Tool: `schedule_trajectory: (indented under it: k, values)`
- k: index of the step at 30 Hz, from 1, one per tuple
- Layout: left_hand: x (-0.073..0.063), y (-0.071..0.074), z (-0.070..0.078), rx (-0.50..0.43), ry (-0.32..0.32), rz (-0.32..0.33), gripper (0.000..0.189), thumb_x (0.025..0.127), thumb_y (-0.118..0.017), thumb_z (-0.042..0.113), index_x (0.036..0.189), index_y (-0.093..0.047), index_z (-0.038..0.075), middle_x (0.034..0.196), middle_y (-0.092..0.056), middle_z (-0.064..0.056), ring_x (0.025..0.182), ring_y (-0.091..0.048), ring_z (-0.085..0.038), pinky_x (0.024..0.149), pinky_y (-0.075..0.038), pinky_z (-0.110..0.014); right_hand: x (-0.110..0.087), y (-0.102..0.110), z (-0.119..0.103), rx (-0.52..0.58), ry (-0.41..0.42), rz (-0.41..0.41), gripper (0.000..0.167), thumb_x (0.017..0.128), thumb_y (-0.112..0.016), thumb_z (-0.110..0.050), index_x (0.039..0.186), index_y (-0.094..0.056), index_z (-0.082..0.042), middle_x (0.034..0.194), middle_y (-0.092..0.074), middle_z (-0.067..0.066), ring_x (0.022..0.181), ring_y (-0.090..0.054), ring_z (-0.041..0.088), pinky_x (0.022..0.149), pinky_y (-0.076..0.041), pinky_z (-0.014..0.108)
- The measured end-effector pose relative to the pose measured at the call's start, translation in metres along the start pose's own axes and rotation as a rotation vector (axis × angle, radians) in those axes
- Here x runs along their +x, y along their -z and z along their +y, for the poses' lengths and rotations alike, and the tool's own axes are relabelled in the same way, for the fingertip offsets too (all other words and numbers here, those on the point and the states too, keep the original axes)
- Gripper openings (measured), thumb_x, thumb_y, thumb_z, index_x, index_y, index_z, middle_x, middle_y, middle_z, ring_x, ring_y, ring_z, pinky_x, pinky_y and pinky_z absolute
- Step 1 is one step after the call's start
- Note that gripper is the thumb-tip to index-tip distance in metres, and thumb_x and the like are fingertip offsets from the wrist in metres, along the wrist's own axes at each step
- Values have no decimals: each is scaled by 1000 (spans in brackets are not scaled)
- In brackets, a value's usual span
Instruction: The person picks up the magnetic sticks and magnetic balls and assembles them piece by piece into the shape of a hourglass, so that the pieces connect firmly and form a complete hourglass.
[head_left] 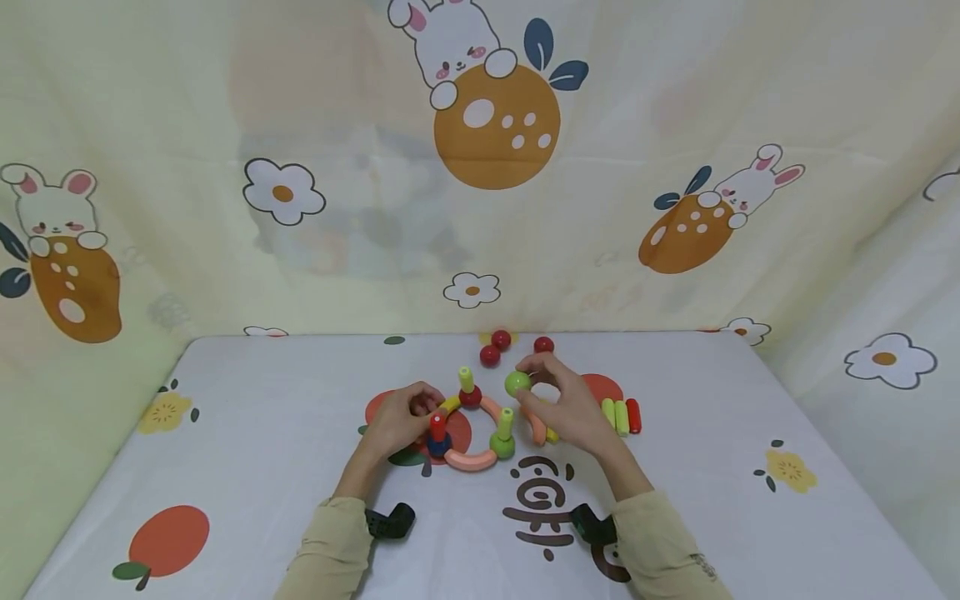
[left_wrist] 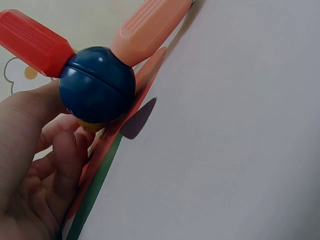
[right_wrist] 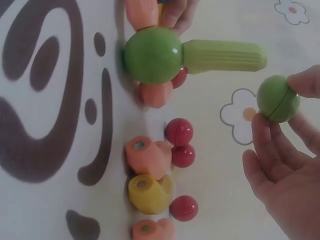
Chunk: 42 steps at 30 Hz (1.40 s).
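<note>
My right hand (head_left: 566, 406) pinches a loose green ball (head_left: 517, 383) above the table; the right wrist view shows the same green ball (right_wrist: 278, 99) between thumb and fingertips. At the left, my left hand (head_left: 401, 421) grips the yellow curved rod (head_left: 450, 404) of a toy ring, beside the ring's blue ball (left_wrist: 97, 85). Pink curved rods (head_left: 471, 460) also link the ring, with a dark red ball (head_left: 470, 396) and a green ball (head_left: 502, 446) at joints. A red stick (head_left: 438, 427) and yellow-green sticks (head_left: 506, 422) stand upright from the balls.
Several loose red balls (head_left: 490, 356) lie behind the ring. Spare pink and yellow curved pieces (right_wrist: 150, 194) lie partly under my right hand. Further right are yellow-green sticks (head_left: 621, 417) and a red stick (head_left: 634, 415). A printed curtain (head_left: 360, 250) hangs behind the table.
</note>
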<state>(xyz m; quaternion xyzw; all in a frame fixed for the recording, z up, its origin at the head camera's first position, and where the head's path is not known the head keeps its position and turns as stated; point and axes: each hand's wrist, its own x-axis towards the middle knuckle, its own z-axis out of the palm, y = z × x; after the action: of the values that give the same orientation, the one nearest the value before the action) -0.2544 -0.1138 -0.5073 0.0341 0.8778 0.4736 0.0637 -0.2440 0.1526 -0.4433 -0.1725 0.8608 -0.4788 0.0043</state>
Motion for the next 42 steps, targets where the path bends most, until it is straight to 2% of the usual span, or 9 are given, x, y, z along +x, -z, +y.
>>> schedule_trajectory:
  k: [10,20,32,37,42]
  values:
    - [0,2,-1,-4,-12,2,19,83,-70,17,101,-65,17,80,-58,-3,64,-52,-16,52,-46,-24,-1,0,-5,100,59,-40,26,86,-64,-11,110,-55,-16,106,-59,3,100,-57,19,103,-40,49]
    - [0,1,-2,-31,9,0,18,83,-71,20,100,-65,18,80,-58,-3,62,-52,-17,53,-46,-25,-4,2,-7,87,69,-85,29,85,-67,-16,111,-54,-20,107,-59,1,102,-58,19,103,-40,51]
    - [0,1,-2,-25,-3,2,18,82,-72,20,99,-65,19,78,-58,-3,61,-52,-17,53,-45,-25,-7,3,-3,94,79,-105,30,85,-66,-15,111,-53,-20,107,-59,1,107,-57,23,102,-39,57]
    - [0,0,-2,6,-19,10,18,82,-71,19,99,-65,18,79,-59,-1,69,-51,-16,57,-43,-25,-8,2,-1,99,93,-133,30,86,-66,-15,112,-52,-20,108,-59,1,108,-56,23,103,-36,58]
    - [0,0,-3,7,-23,10,18,82,-71,19,99,-65,19,80,-59,-1,70,-51,-16,56,-42,-25,-9,0,1,93,83,-155,29,87,-65,-17,112,-52,-22,109,-59,0,110,-56,24,101,-36,60]
